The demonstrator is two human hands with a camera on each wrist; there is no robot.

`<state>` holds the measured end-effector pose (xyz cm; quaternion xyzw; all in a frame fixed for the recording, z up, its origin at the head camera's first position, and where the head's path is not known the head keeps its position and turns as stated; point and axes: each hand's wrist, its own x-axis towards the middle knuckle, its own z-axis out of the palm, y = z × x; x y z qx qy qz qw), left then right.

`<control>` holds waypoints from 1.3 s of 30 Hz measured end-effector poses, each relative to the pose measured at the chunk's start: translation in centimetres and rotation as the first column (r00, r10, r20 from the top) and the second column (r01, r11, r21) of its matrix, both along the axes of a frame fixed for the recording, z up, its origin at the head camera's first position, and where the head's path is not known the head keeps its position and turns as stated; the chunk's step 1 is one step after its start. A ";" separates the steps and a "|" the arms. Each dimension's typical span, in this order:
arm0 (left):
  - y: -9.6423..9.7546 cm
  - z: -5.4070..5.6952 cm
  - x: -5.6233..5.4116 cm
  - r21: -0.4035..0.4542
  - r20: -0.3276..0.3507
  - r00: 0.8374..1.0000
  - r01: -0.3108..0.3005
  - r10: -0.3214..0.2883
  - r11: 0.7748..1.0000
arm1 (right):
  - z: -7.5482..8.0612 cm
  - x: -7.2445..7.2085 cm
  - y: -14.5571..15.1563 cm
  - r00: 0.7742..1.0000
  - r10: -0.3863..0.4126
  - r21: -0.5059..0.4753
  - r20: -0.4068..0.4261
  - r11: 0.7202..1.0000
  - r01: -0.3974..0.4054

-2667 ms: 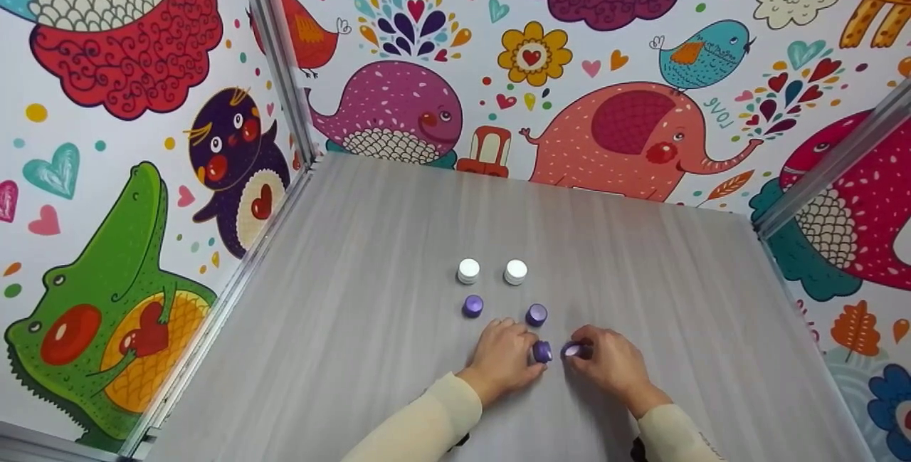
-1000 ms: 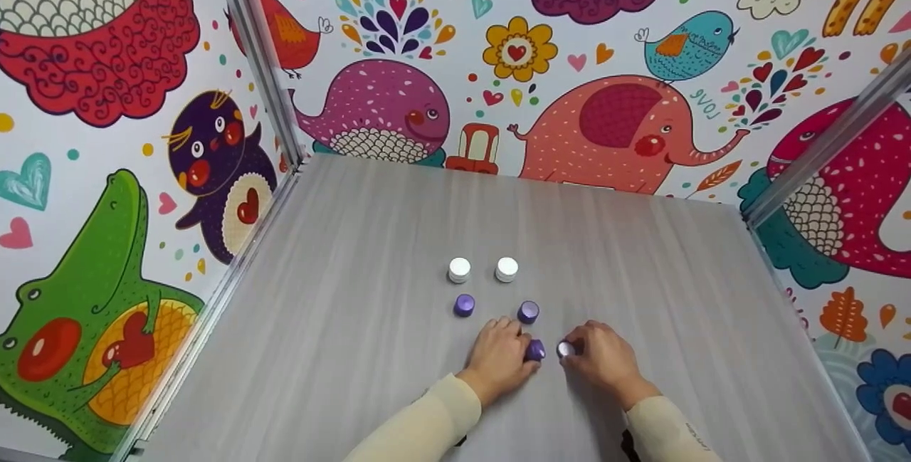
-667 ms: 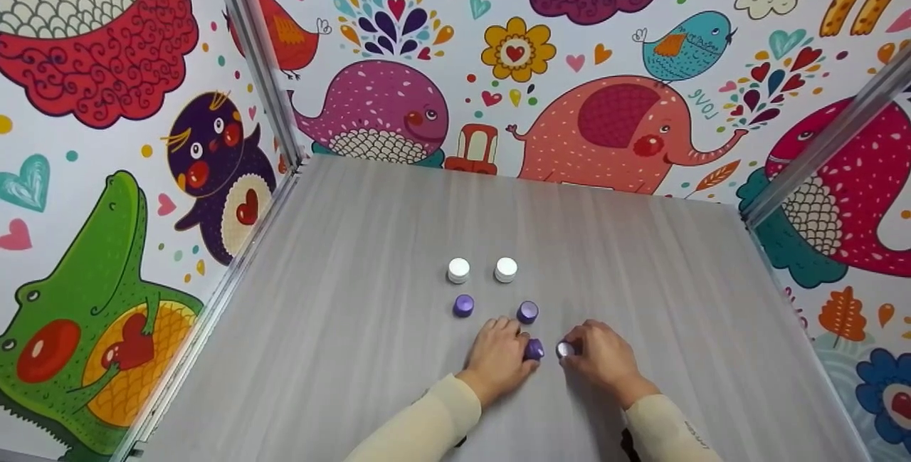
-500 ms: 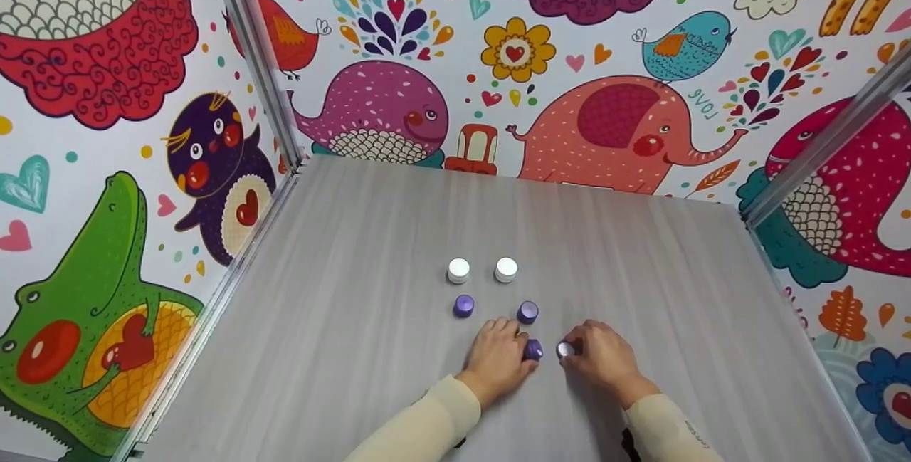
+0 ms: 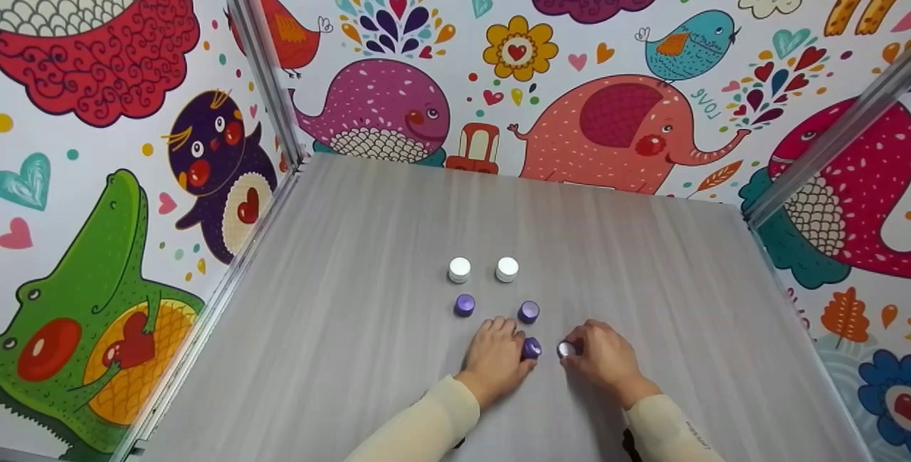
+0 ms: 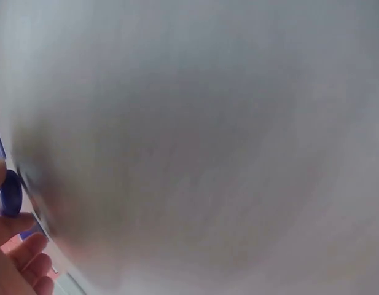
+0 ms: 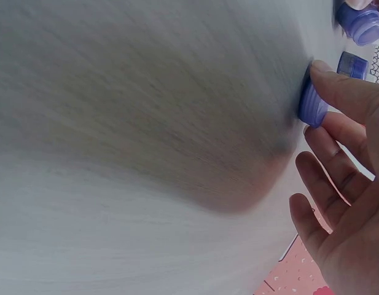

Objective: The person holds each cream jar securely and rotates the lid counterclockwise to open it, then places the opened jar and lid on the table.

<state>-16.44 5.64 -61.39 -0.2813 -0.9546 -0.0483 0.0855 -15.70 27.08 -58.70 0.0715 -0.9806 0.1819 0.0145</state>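
In the head view my left hand point(image 5: 496, 354) pinches a small purple cap point(image 5: 531, 348) between thumb and fingers, its side turned toward the right hand. The right wrist view shows this cap point(image 7: 361, 23) at the top right corner, with a narrower, paler end. My right hand point(image 5: 605, 355) holds a second purple cap point(image 5: 567, 350) by thumb and index finger, pale face up, a short gap from the first. Its ridged side point(image 7: 312, 101) shows in the right wrist view, where the other fingers extend loosely. Both held caps are close over the table.
Just beyond the hands stand two more purple caps, one on the left point(image 5: 465, 305) and one on the right point(image 5: 529, 312). Farther back are two white caps, left point(image 5: 460, 270) and right point(image 5: 507, 269). Printed wall panels point(image 5: 398, 106) and metal posts point(image 5: 260, 56) border the grey table point(image 5: 356, 248).
Since the earliest frame, the right hand's cap has gone from tilted to pale face up. The left hand's cap has turned and shifted slightly left. The head view has shifted a little.
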 end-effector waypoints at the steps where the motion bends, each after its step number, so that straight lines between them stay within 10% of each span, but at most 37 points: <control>1: 0.0 0.0 0.0 -0.002 0.003 1.000 -0.006 0.006 1.000 | 0.0 0.0 0.0 1.000 -0.002 0.000 0.006 1.000 0.002; 39: 0.3 -0.4 0.4 -0.042 -0.005 0.999 -0.040 0.039 0.998 | 0.1 0.0 0.0 1.000 0.007 -0.014 -0.008 1.000 -0.008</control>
